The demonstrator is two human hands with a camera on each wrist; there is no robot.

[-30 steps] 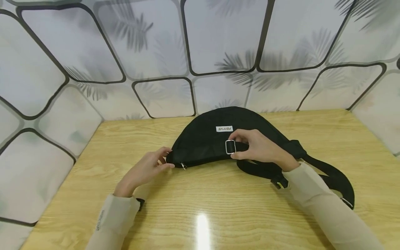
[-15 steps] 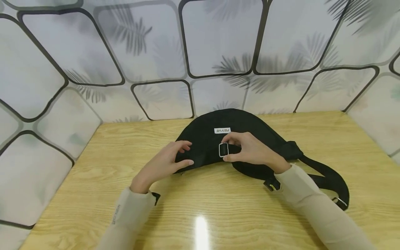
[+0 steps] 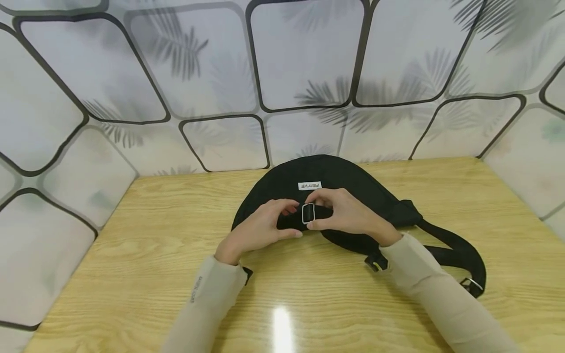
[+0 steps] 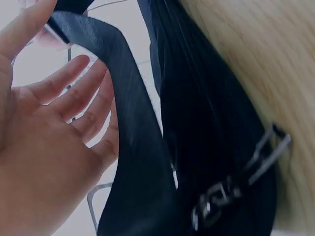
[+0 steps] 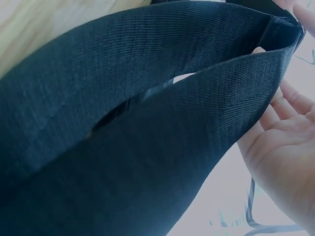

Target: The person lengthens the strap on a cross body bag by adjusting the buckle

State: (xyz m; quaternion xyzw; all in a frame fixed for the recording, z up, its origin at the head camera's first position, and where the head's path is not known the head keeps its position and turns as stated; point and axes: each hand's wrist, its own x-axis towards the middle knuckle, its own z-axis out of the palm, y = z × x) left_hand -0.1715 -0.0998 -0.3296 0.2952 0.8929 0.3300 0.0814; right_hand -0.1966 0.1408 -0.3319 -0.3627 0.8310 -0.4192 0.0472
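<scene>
Some slack should help you work the strap (image 3: 324,212) flat through its metal slider (image 3: 303,214), which your right grip (image 3: 347,214) pinches, your left grip (image 3: 259,226) unclenched just beside.

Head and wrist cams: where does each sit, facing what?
Head: worn on the head, facing forward and down at the black half-moon fabric bag; left hand, right hand and beige sleeves show.
Left wrist: worn there, facing the bag and a black webbing strap; left hand shows.
Right wrist: worn there, facing a black webbing loop; right hand shows.
Head and left wrist share the bag and left hand.
</scene>
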